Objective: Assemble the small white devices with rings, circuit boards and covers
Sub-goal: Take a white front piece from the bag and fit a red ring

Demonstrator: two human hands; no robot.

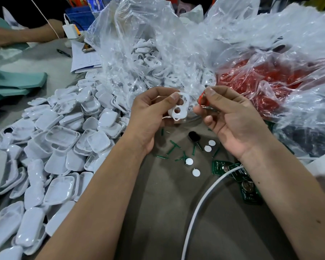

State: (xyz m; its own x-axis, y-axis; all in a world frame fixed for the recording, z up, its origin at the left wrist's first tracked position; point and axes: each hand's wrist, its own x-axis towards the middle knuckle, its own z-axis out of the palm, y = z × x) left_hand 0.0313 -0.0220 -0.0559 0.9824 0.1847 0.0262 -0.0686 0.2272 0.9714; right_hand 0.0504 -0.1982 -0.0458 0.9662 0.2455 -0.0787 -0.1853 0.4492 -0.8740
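Note:
My left hand (pixel 150 111) grips a small white device shell (pixel 179 107) with two round holes, thumb on its top edge. My right hand (pixel 231 119) pinches a thin red ring (pixel 202 99) between thumb and forefinger, just right of the shell. The ring and shell are close but apart. A heap of white covers (pixel 64 147) spreads over the table at left. Green circuit boards (pixel 238 177) with coin cells lie near my right wrist. Small white round discs (pixel 207 148) lie on the table below my hands.
Clear bags hold white shells (pixel 158 66) at centre back and red rings (pixel 270 76) at right. A white cable (pixel 201 203) curves across the table. Green plastic scraps (pixel 174 147) and a black part (pixel 193 136) lie below my hands. Another person's arm (pixel 26 34) rests at far left.

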